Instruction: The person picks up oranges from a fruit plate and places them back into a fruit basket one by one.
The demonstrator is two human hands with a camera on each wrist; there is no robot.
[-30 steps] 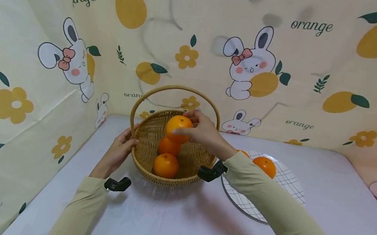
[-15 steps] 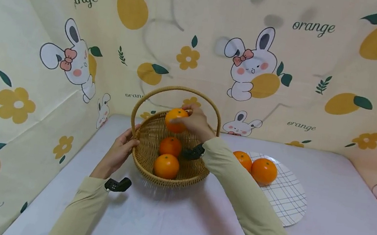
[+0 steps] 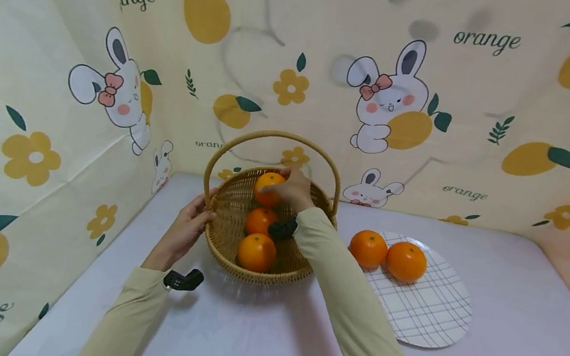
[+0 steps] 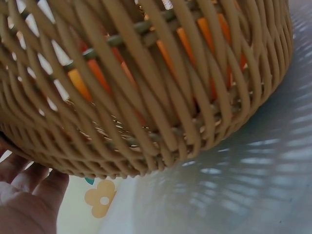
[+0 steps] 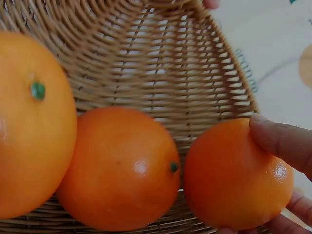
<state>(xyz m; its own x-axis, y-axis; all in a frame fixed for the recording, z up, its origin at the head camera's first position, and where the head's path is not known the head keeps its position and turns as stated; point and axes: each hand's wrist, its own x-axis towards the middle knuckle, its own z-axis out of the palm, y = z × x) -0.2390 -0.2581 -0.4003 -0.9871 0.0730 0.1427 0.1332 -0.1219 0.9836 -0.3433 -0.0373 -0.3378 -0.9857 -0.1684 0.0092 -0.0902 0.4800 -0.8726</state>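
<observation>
Here, right hand (image 3: 296,192) holding orange (image 5: 234,175), plate (image 3: 431,320) in head view only

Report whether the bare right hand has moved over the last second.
Yes: in the head view, the bare right hand has shifted left and slightly upward against the cream, orange-printed fabric backdrop.

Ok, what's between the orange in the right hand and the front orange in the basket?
One middle orange lies between the held orange and the front orange, inside the basket; the head and right wrist views both show it.
</observation>
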